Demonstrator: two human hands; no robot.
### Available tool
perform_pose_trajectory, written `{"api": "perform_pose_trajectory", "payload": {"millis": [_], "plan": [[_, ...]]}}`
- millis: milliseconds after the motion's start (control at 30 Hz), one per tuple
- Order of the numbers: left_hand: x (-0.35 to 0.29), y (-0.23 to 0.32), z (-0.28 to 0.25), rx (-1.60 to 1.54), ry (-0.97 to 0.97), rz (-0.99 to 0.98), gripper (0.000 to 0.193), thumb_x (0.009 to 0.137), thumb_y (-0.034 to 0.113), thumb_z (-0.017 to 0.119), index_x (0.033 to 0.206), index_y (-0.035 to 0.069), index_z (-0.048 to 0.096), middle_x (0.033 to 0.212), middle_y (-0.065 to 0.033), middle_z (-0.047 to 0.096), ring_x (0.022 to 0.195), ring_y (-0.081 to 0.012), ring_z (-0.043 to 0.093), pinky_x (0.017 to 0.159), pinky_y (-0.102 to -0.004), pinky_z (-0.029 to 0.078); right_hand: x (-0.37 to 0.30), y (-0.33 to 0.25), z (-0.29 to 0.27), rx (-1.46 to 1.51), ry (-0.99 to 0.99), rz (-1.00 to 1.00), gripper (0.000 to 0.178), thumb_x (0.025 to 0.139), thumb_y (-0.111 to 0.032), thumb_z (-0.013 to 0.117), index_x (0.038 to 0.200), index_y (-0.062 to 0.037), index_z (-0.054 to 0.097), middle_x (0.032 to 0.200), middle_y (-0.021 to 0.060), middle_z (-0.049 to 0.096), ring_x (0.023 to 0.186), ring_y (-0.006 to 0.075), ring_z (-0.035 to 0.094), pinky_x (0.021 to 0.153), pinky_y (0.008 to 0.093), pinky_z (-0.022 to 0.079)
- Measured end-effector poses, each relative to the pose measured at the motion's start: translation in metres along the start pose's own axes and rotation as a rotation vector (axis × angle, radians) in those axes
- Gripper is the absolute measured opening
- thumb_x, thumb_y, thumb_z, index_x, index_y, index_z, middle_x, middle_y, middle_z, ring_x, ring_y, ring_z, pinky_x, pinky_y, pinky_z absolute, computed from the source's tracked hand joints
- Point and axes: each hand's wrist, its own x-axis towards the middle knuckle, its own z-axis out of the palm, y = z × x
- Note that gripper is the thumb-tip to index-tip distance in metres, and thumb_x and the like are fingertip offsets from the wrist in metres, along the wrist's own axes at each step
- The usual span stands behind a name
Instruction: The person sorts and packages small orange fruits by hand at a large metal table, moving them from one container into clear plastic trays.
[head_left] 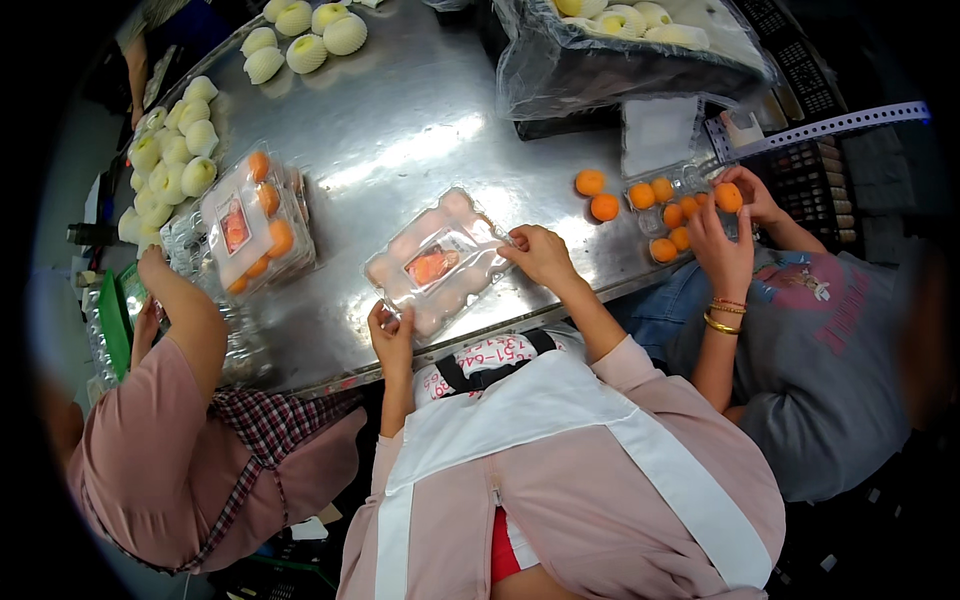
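A closed fruit box [438, 262] lies on the table [400, 130] between the left hand [392, 338] and right hand [542, 256]. Left of it sits a stack of boxes [258, 222]; to the right, two loose fruits [597, 196] beside an open tray [678, 212]. A crate [620, 50] stands behind.

Orange fruit, clear plastic and pale pink on a silver bench

The bench [400, 130] is bright silver steel with white glare. The clear clamshell pack [437, 262] between the left hand [392, 335] and right hand [541, 255] shows pale orange fruit and a red-orange label. A second clear pack [258, 222] holds deeper orange fruit under a white label with a red patch. Two loose fruits [597, 195] are vivid orange, as are those in the open tray [672, 215]. The netted fruits [170, 165] are yellow-green in white foam sleeves. The apron [520, 410] is white over a pale pink smock; a co-worker's sleeve [135, 440] is dusty pink over red-and-white check, another's shirt [830, 390] grey with a pink print, with gold bangles [724, 315].
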Motion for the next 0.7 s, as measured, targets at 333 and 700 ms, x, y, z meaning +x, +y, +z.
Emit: {"api": "perform_pose_trajectory", "payload": {"millis": [333, 700], "plan": [[0.039, 0.014, 0.026, 0.114, -0.047, 0.159, 0.057, 0.072, 0.016, 0.065, 0.120, -0.003, 0.040, 0.114, -0.0141, 0.048, 0.092, -0.0185, 0.053, 0.077, -0.0267, 0.044, -0.010, 0.029, 0.006, 0.168, -0.224, 0.360, 0.044, 0.067, -0.039, 0.065, 0.079, 0.0018, 0.058, 0.072, 0.0146, 0.061, 0.066, 0.0212, 0.061, 0.064, 0.0301, 0.047], [0.036, 0.043, 0.029, -0.070, -0.094, 0.029, 0.041, 0.081, 0.030, 0.057, 0.104, -0.004, 0.051, 0.096, -0.0093, 0.057, 0.089, -0.0129, 0.053, 0.078, -0.0239, 0.041, -0.012, 0.002, -0.019, 0.854, -0.313, 0.457, 0.031, 0.077, -0.026, 0.059, 0.073, 0.0041, 0.052, 0.061, 0.0074, 0.053, 0.051, 0.0195, 0.058, 0.046, 0.0291, 0.051]]}}
